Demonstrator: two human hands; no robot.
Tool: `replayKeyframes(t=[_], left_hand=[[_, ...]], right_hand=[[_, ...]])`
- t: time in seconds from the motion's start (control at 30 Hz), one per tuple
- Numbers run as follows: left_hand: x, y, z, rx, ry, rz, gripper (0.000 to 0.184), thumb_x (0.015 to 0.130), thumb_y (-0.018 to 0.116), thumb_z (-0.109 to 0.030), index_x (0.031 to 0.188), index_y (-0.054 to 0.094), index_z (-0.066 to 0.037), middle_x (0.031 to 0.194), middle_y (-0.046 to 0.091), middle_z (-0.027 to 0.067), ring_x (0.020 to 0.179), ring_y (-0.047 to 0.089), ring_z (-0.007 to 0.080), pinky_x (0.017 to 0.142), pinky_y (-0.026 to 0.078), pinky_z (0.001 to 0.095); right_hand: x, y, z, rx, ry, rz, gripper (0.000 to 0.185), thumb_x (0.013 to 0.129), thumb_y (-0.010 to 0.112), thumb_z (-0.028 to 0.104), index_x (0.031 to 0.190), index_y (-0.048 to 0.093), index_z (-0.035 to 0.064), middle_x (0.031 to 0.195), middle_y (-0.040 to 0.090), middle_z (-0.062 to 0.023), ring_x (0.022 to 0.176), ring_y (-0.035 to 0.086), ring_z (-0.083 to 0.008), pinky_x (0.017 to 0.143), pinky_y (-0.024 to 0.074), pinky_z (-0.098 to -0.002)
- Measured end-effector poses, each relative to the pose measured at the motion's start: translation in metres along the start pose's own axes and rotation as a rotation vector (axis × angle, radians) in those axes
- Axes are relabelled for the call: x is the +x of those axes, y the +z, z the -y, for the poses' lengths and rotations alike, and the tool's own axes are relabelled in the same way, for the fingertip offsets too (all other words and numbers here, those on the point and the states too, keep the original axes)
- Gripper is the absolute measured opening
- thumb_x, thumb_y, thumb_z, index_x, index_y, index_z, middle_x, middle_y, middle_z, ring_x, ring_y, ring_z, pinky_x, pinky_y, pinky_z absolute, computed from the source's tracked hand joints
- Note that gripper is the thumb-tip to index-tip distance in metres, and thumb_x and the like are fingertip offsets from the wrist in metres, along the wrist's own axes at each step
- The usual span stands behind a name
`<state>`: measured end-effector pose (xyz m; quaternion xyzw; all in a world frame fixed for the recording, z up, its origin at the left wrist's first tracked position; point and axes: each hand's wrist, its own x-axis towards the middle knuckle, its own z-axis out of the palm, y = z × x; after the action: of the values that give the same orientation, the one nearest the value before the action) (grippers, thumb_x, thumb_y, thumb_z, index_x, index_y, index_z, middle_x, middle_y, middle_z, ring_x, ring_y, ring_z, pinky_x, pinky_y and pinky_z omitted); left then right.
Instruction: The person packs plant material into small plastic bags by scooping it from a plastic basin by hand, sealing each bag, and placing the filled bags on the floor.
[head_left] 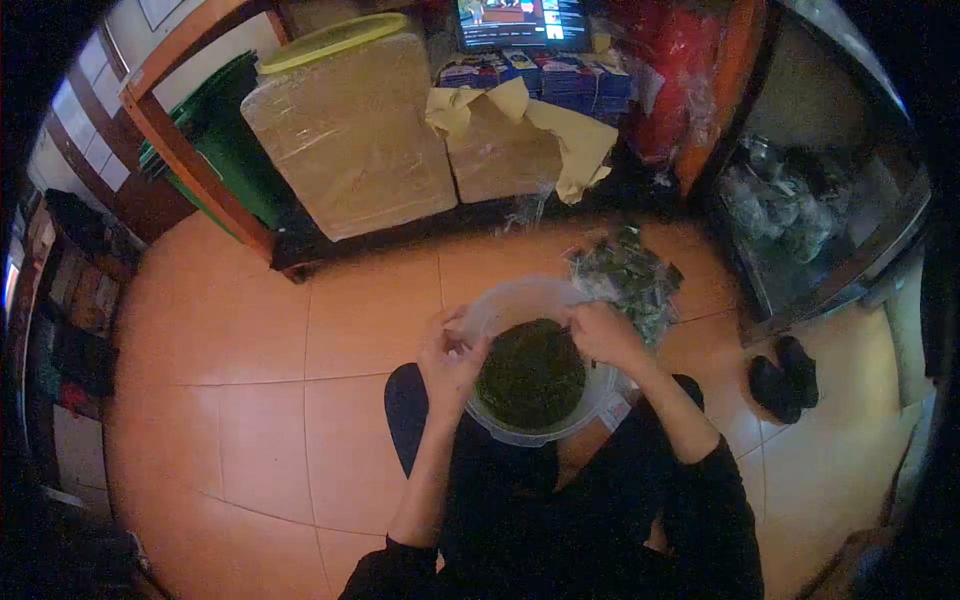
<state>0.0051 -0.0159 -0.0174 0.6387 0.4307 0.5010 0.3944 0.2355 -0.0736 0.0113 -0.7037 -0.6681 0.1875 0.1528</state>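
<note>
A translucent plastic tub [492, 425] with dark green loose leafy stuff [530, 375] inside it sits at my lap. My left hand [450, 362] is at the tub's left rim, its fingers curled round something pale and see-through, perhaps a small plastic bag. Over the right part of the rim is my right hand [605, 335], closed with its fingertips pointing into the tub; what they pinch, if anything, is hidden. Just beyond the right hand lies a pile of small clear packets with dark green contents [630, 275] on the floor.
Wrapped cardboard boxes [350, 130] stand on a low wooden rack ahead, with torn brown paper [575, 140], stacked blue packs [540, 75] and a lit screen [525, 22]. Filled clear bags [785, 205] sit in a cabinet at right. Dark shoes [783, 380] lie on the tiled floor.
</note>
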Motion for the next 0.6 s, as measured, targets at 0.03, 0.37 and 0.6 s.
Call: replayKeyframes(t=[0.03, 0.37, 0.6], left_hand=[[0.0, -0.001, 0.0, 0.068, 0.053, 0.025, 0.045, 0.072, 0.074, -0.005, 0.113, 0.056, -0.005, 0.097, 0.058, 0.0088, 0.068, 0.055, 0.0128, 0.06, 0.046, 0.0265], [-0.011, 0.016, 0.0, 0.375, 0.081, 0.229, 0.049, 0.067, 0.074, -0.006, 0.113, 0.056, -0.003, 0.101, 0.056, 0.0158, 0.075, 0.058, 0.0277, 0.067, 0.048, 0.0361], [-0.011, 0.025, 0.007, 0.382, 0.238, 0.246, 0.053, 0.066, 0.074, -0.008, 0.114, 0.054, -0.002, 0.103, 0.057, 0.0191, 0.092, 0.058, 0.0381, 0.077, 0.049, 0.0404]], right_hand=[[-0.001, -0.001, -0.003, -0.019, -0.003, -0.024, 0.022, 0.078, 0.048, 0.01, 0.092, 0.064, 0.0043, 0.084, 0.064, -0.0212, 0.082, 0.062, -0.0387, 0.075, 0.0484, -0.0474], [-0.013, -0.017, -0.015, -0.034, -0.026, -0.117, 0.023, 0.079, 0.048, 0.016, 0.089, 0.066, 0.006, 0.084, 0.064, -0.0232, 0.081, 0.062, -0.0418, 0.077, 0.0491, -0.0509], [-0.014, -0.055, 0.007, 0.03, 0.035, -0.086, 0.021, 0.079, 0.05, 0.008, 0.092, 0.065, 0.0009, 0.09, 0.063, -0.0236, 0.087, 0.061, -0.0395, 0.078, 0.0475, -0.0463]])
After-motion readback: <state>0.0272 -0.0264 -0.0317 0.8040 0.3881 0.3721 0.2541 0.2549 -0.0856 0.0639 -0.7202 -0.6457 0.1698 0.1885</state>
